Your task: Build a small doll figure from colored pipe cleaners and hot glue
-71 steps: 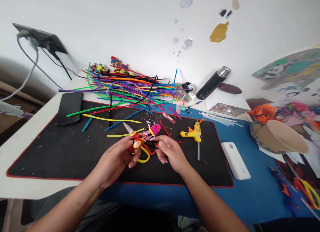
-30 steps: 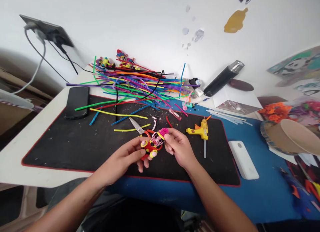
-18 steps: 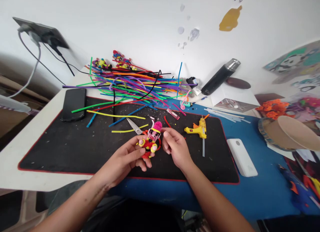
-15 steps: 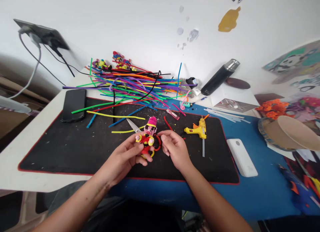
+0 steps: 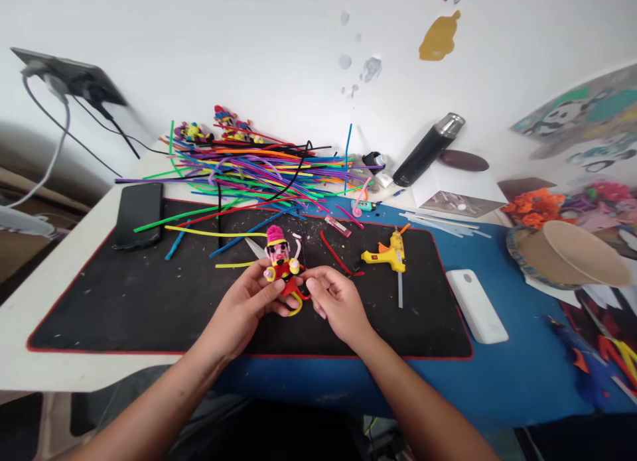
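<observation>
A small pipe-cleaner figure (image 5: 282,254) with a pink hat, pale pink face, red body and yellow cuffs is held upright in my left hand (image 5: 251,300), thumb across its lower front. My right hand (image 5: 334,296) is close against the figure's right side, thumb and fingers pinched together. Whatever lies between those fingertips is too small or hidden to make out. Behind the figure lies a pair of scissors (image 5: 255,248), its blade showing at the upper left and the handles mostly covered. A curved white strip (image 5: 298,246) rises beside the figure's head.
Many coloured pipe cleaners (image 5: 259,169) are heaped along the back, with more figures (image 5: 233,124) behind. On the black mat (image 5: 124,302) are a phone (image 5: 139,214) and a yellow glue gun (image 5: 391,254). A white power bank (image 5: 476,305) and a black flask (image 5: 428,150) stand to the right.
The figure has tilted more upright and shifted slightly left, its face turned more toward me. My right hand has moved left, closer to the figure's lower side. The whole view has shifted a little.
</observation>
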Available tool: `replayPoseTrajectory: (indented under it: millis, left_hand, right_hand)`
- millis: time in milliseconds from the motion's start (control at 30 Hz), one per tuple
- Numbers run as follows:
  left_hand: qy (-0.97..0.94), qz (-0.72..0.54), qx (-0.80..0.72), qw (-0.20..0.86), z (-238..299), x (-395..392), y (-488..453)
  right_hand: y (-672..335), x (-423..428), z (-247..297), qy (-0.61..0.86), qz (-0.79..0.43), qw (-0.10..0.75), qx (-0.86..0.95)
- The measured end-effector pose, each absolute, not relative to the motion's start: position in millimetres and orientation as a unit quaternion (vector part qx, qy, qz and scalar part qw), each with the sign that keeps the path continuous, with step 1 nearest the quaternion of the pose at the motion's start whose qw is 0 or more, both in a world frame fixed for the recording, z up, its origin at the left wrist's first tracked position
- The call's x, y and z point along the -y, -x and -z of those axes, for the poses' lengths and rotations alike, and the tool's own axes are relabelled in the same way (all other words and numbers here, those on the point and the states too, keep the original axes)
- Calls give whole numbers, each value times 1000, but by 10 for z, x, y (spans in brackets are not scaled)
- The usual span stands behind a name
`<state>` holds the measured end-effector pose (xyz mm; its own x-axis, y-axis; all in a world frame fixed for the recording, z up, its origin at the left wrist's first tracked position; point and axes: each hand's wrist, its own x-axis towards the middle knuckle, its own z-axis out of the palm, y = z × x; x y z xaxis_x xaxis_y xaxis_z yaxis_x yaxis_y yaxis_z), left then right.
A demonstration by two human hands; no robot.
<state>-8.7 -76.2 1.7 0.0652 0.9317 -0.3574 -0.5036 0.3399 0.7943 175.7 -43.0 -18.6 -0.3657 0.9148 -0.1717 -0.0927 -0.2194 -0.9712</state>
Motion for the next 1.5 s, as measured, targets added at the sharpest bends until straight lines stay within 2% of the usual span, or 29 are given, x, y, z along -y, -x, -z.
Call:
replayPoseTrajectory:
  millis: [567,800,1100,1233,1500]
  left_hand:
    - [-272,-566,-484,609,-40,730,59]
    - [-330,-554,-476,597,66,788,7]
    - [-374,-503,-493,603,78,799,109]
    - [-413,-500,-555,521,58,814,175]
    - [-577,-464,-631,234,63,886,222]
  right_hand:
    - [-1662,454,177,393,-693,349,493]
    - [-1502,451,148,360,-727,344,473]
    - [-1569,439,170,397,-698,341,489]
    - [-1597,433,175,403,-688,346,494]
    - [-1560,439,182,405,-682,350,499]
